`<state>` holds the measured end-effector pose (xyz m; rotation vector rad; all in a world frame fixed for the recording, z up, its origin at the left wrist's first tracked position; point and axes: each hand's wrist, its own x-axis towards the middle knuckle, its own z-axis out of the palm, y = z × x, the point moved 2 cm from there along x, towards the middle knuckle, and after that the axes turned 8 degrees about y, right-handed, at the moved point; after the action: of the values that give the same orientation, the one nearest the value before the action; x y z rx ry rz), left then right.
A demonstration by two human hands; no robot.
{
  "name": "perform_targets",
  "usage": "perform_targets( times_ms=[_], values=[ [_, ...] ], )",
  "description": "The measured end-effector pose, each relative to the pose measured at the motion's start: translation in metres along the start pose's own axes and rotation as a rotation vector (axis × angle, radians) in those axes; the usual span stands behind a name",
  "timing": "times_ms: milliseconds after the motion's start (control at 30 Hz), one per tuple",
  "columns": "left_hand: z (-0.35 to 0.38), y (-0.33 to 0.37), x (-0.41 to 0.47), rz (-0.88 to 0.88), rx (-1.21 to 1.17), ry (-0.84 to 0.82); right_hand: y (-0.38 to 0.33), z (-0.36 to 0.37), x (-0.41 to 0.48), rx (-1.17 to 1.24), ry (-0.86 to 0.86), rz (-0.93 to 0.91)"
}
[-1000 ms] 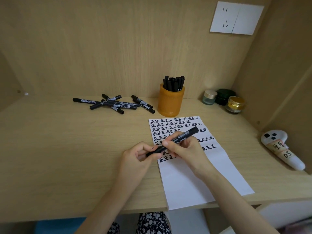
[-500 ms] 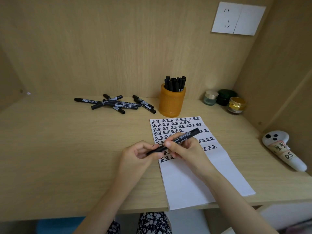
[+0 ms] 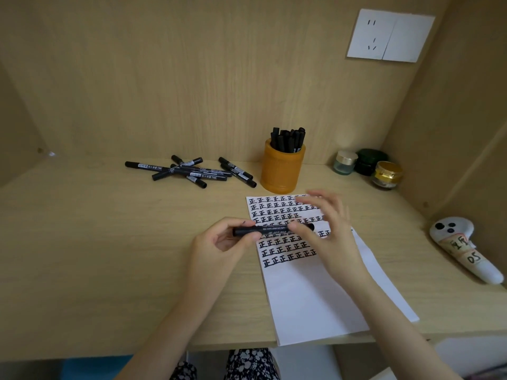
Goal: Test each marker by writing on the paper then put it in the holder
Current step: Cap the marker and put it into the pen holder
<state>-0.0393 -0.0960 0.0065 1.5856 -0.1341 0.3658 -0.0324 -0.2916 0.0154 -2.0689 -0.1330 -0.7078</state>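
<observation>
From the head camera, the left hand [image 3: 219, 245] reaches in from below, palm turned inward, its fingers [image 3: 248, 224] and thumb clamped on the left end of a black capped marker pen with a printed label [image 3: 271, 230]; the pen lies level, just above the written rows of the white sheet of paper [image 3: 307, 294]; the right hand [image 3: 330, 234] is raised at the pen's right end, blurred, its fingers [image 3: 315, 200] spread apart and lifted, only the thumb near the barrel, and whether it touches cannot be told; the paper lies on the pale wooden surface [image 3: 96, 256], its near edge overhanging the surface's front edge; behind the paper, just beyond its top edge, stands the orange cylindrical holder [image 3: 282, 174] with black markers upright in it; left of the holder a loose heap of black markers [image 3: 189, 171] lies crossed over one another; right of it three small jars [image 3: 367, 167] sit in the back corner; a white handheld controller with tape labels [image 3: 463, 250] lies by the right wall; the surface left of the hands is bare wood, walled at the back and both sides.
</observation>
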Motion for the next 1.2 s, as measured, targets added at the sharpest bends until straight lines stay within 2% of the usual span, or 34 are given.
perform_targets(
  times_ms=[67, 133, 333, 467, 567, 733, 1000, 1200],
  values=[
    [0.004, 0.005, 0.004, 0.053, 0.037, -0.016, -0.005, 0.008, 0.001, -0.127, -0.069, -0.231],
    [0.009, 0.009, 0.010, 0.093, 0.057, -0.014, -0.006, 0.016, 0.002, -0.158, -0.091, -0.355],
    [0.019, 0.014, 0.032, 0.067, 0.043, -0.049, -0.014, 0.022, 0.019, 0.046, -0.071, -0.161],
    [0.023, 0.002, 0.042, 0.011, 0.136, -0.079, -0.016, 0.017, 0.061, 0.122, 0.091, -0.078],
    [0.020, -0.010, 0.042, -0.018, 0.180, -0.073, -0.017, 0.013, 0.099, 0.150, 0.216, -0.107],
    [0.011, -0.032, 0.040, -0.047, 0.243, -0.055, -0.019, 0.014, 0.146, 0.213, 0.329, -0.215],
    [0.011, -0.038, 0.043, -0.029, 0.286, -0.059, -0.010, 0.029, 0.167, 0.106, 0.279, -0.212],
    [0.011, -0.039, 0.044, -0.040, 0.260, -0.053, 0.009, 0.032, 0.170, -0.080, 0.206, -0.167]
  ],
)
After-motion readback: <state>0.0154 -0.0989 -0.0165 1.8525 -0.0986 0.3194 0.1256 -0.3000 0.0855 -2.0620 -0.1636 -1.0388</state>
